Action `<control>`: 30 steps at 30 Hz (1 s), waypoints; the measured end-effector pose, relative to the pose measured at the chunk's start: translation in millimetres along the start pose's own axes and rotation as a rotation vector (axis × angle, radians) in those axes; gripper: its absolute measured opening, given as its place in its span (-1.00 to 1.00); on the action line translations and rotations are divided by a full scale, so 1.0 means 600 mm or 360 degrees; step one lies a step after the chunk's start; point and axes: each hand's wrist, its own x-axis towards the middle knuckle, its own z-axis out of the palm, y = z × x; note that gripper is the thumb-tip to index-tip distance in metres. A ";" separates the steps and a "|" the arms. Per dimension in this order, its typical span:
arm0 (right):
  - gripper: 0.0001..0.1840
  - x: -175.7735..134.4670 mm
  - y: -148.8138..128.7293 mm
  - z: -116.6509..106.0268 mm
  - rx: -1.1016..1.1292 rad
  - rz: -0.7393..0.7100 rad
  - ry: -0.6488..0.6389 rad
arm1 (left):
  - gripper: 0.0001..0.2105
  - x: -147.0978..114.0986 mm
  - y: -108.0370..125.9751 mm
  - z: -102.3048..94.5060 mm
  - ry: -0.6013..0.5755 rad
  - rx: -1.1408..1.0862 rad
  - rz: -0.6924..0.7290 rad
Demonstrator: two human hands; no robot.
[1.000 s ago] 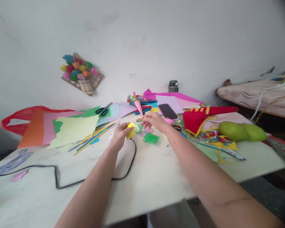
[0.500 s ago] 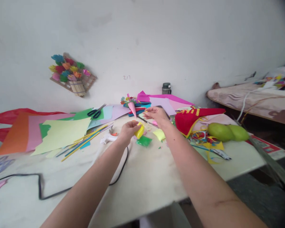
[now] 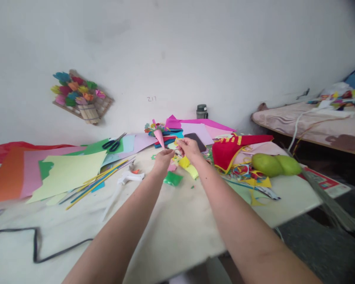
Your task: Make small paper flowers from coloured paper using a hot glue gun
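Over the middle of the table, my left hand (image 3: 164, 159) is closed in a pinch; what its fingertips hold is too small to make out. Close beside it, my right hand (image 3: 189, 148) pinches a small yellow piece (image 3: 176, 140). The fingertips of both hands nearly meet. On the table below lie a yellow packet (image 3: 184, 162), a pale yellow-green packet (image 3: 192, 171) and a green packet (image 3: 173, 178). Just behind the hands rests a pink paper cone (image 3: 159, 138) topped with colourful paper cutouts.
Coloured paper sheets (image 3: 68, 173), scissors (image 3: 114, 144), thin sticks (image 3: 97, 182) and a white glue gun (image 3: 131, 177) lie to the left. A phone (image 3: 196, 141), red cloth (image 3: 225, 154) and green fruits (image 3: 268, 164) are on the right. A flask (image 3: 201, 111) stands near the wall.
My left hand has let go of the yellow packet, which now lies on the table. Both hands have come together, the right with a small yellow piece. The view has shifted slightly right.
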 end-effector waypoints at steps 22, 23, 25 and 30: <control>-0.79 0.014 -0.006 -0.041 -0.0322 -0.0026 0.0369 | -0.63 -0.078 -0.006 -0.085 0.0293 -0.0071 0.0123; -0.75 0.016 -0.005 -0.048 -0.0418 -0.0001 0.0410 | -0.63 -0.078 -0.008 -0.086 0.0288 -0.0057 0.0125; -0.66 0.019 0.001 -0.061 -0.0663 0.0015 0.0447 | -0.62 -0.078 -0.011 -0.087 0.0276 -0.0023 0.0132; -0.80 0.018 0.008 -0.076 -0.1210 0.0338 0.0241 | -0.61 -0.084 -0.010 -0.080 0.0189 0.0071 0.0156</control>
